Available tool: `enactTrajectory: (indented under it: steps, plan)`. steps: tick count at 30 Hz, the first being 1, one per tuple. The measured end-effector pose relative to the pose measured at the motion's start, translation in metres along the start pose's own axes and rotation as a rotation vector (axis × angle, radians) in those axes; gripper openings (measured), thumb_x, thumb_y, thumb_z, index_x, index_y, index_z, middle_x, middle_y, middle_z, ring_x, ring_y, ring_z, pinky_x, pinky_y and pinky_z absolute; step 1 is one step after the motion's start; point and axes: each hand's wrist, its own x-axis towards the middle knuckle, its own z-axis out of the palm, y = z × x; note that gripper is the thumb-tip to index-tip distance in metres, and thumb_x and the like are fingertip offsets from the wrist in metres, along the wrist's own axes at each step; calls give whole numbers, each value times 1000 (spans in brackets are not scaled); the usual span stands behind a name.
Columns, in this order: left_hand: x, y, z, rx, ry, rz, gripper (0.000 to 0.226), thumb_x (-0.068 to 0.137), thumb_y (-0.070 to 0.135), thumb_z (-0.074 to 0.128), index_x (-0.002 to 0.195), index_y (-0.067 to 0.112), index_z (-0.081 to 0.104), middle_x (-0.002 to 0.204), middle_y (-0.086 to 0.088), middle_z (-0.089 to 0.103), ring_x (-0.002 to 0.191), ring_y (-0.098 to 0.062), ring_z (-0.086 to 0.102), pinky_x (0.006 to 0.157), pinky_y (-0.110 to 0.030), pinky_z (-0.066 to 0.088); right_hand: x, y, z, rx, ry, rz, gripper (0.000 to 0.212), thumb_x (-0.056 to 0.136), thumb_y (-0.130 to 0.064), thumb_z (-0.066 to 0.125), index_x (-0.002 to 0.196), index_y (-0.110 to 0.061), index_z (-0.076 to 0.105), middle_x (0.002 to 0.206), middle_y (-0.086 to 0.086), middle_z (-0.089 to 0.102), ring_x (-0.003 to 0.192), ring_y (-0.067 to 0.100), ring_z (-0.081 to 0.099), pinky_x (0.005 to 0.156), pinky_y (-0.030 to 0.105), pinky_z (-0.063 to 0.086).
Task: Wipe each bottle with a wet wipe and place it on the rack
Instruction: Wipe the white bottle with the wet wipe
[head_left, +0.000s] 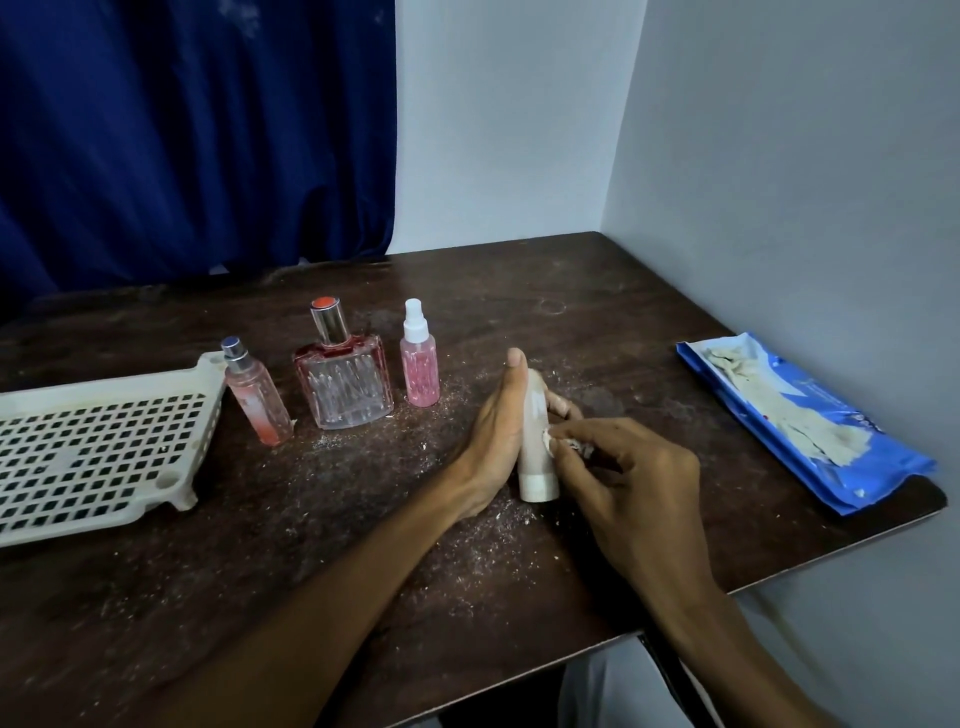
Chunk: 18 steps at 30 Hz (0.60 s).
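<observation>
My left hand (500, 431) holds a pale tube-shaped bottle (535, 452) with its white cap pointing toward me, fingers wrapped behind it. Against the bottle's side my right hand (634, 483) pinches a small crumpled wet wipe (551, 439). Three other bottles stand on the table: a slim pink spray bottle (257, 397), a square glass perfume bottle (344, 384) and a small pink pump bottle (418, 364). At the left lies the white perforated rack (93, 447), with nothing on it.
A blue pack of wet wipes (810, 423) lies open at the right edge of the dark wooden table (597, 312), which is strewn with white crumbs. A wall rises on the right; a blue curtain (197, 135) hangs behind.
</observation>
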Motion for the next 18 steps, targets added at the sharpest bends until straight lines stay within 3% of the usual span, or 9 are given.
enactTrajectory:
  steps: [5, 8, 11, 16, 18]
  plan:
    - [1, -3, -1, -1, 37, 28, 65, 95, 66, 27, 69, 24, 69, 76, -5, 68, 76, -20, 63, 82, -42, 52, 8, -3, 6, 19, 40, 7, 15, 85, -11, 76, 98, -18, 78, 95, -7, 72, 83, 2, 68, 71, 31, 58]
    - [1, -3, -2, -26, 10, 54, 67, 102, 58, 22, 73, 15, 65, 77, -5, 70, 74, -17, 65, 76, -35, 53, 2, -7, 5, 52, 21, -19, 16, 84, -11, 76, 97, -19, 79, 96, -8, 72, 87, 0, 68, 72, 28, 58]
    - [2, -4, -2, -30, -1, 61, 66, 97, 61, 25, 83, 7, 61, 86, -14, 70, 79, -25, 64, 78, -39, 53, -1, -2, 1, 9, 12, -21, 17, 82, -10, 78, 96, -19, 79, 94, -8, 73, 87, 0, 67, 74, 26, 56]
    - [4, -8, -2, 29, 79, 74, 57, 92, 63, 29, 81, 18, 63, 77, 3, 69, 75, -13, 62, 77, -34, 50, 14, 0, 4, -38, 61, 11, 16, 82, -10, 77, 97, -17, 78, 93, -7, 73, 82, 2, 67, 74, 29, 55]
    - [4, -8, -2, 11, 93, 71, 59, 94, 65, 30, 83, 17, 63, 76, 2, 67, 77, -15, 62, 80, -37, 51, 14, -4, 6, -31, 68, -14, 17, 83, -9, 76, 99, -16, 78, 94, -7, 73, 83, 2, 67, 74, 28, 56]
